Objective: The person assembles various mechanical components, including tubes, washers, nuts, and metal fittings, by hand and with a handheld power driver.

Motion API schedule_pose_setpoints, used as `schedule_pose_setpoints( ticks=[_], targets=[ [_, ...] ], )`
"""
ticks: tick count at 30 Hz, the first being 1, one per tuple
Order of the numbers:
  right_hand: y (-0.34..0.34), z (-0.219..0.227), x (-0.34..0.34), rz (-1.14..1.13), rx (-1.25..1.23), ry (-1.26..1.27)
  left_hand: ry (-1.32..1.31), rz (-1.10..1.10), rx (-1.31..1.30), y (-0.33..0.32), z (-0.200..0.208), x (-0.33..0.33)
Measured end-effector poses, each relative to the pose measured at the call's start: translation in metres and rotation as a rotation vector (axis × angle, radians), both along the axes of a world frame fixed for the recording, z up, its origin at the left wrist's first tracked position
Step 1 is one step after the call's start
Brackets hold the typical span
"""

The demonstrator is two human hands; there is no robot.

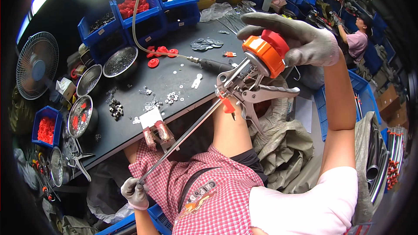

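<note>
A caulking gun lies slantwise across my lap, its metal handle and trigger pointing right. At its upper end is an orange ring cap with a red round piece against it. My right hand, in a grey glove, grips this end, with the fingers over the top and the thumb below. Down at the lower left, my gloved left hand is closed round the end of the long metal rod. A small orange-red tab sits on the gun near the trigger.
A dark workbench carries blue bins, metal bowls of small parts, loose washers, red plastic pieces and a hose-fed air tool. A fan stands left. Another person works at far right, beyond a blue crate.
</note>
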State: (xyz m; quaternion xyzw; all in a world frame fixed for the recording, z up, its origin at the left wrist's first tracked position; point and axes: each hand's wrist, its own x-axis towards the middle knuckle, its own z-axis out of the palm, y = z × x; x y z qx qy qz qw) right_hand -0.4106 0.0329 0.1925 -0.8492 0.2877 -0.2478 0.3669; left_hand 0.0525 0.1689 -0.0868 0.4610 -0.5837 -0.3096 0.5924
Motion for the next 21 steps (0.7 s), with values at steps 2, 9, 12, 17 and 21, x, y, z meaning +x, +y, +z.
schedule_pose_setpoints(
  ticks=[2, 9, 12, 17, 21],
  targets=[
    [-0.005, -0.003, -0.001, -0.05, 0.019, -0.034, 0.047, -0.003, -0.005, 0.001, -0.004, -0.002],
    [-0.001, 0.011, -0.006, -0.082, 0.097, 0.071, 0.156, -0.021, 0.015, -0.001, -0.018, -0.005],
    [0.0, 0.006, 0.008, -0.109, 0.034, -0.008, 0.167, -0.054, 0.056, 0.001, -0.023, -0.003],
    [-0.014, 0.014, -0.007, 0.072, -0.18, 0.022, 0.224, -0.041, 0.094, 0.002, -0.024, -0.011],
    [0.004, 0.004, 0.011, -0.044, -0.163, -0.11, 0.227, -0.045, 0.103, 0.003, -0.023, -0.011]
  ],
)
